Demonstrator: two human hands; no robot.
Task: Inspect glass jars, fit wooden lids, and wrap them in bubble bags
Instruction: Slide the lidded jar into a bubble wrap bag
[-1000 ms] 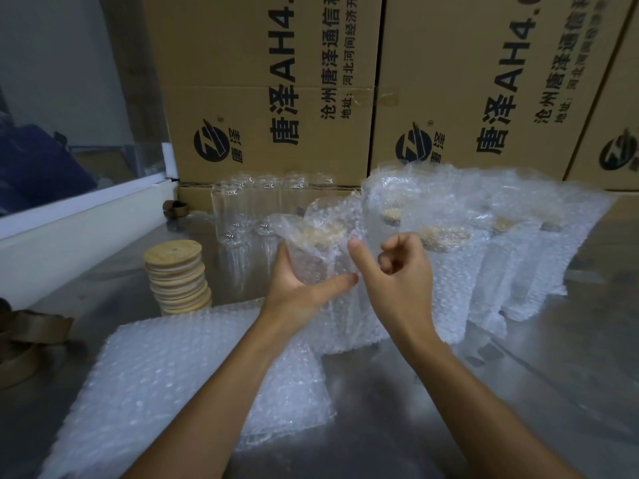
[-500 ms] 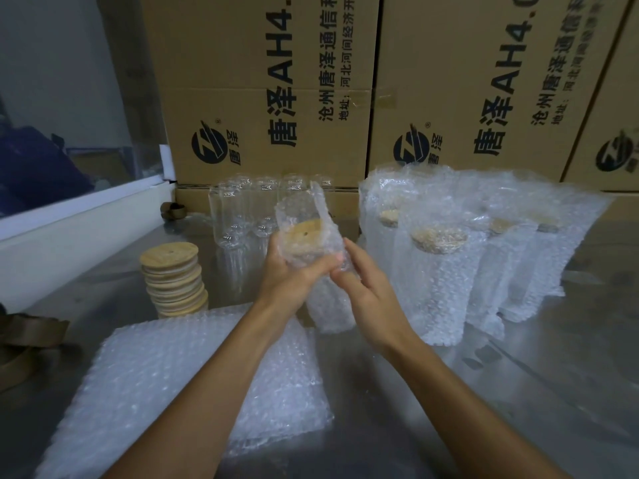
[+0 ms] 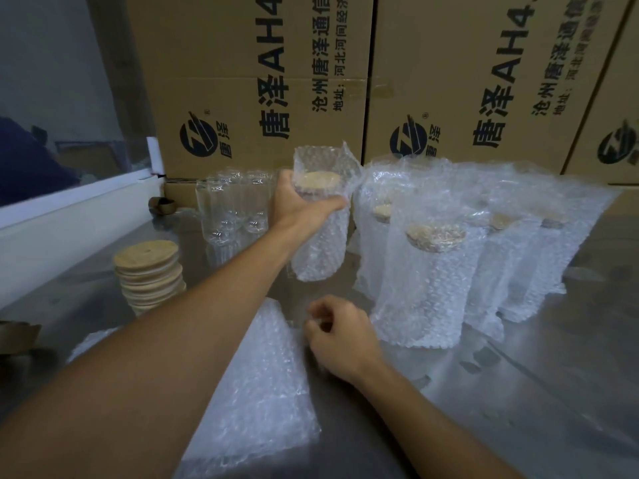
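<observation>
The left hand (image 3: 297,202) grasps a bagged jar (image 3: 320,219) near its wooden lid (image 3: 318,179), held above the table (image 3: 518,392) toward its far edge. The right hand (image 3: 340,335), fingers loosely curled and holding nothing, rests beside the stack of bubble bags (image 3: 256,392).

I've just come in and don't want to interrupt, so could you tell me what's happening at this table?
A person is packing glass jars. The left hand holds a lidded jar already in its bubble bag, lifted off the table beside the wrapped jars standing at the right. The right hand is low, at the edge of the flat pile of empty bags; whether it grips one is unclear. Bare jars wait by the cartons, and a stack of wooden lids sits to the left.
</observation>
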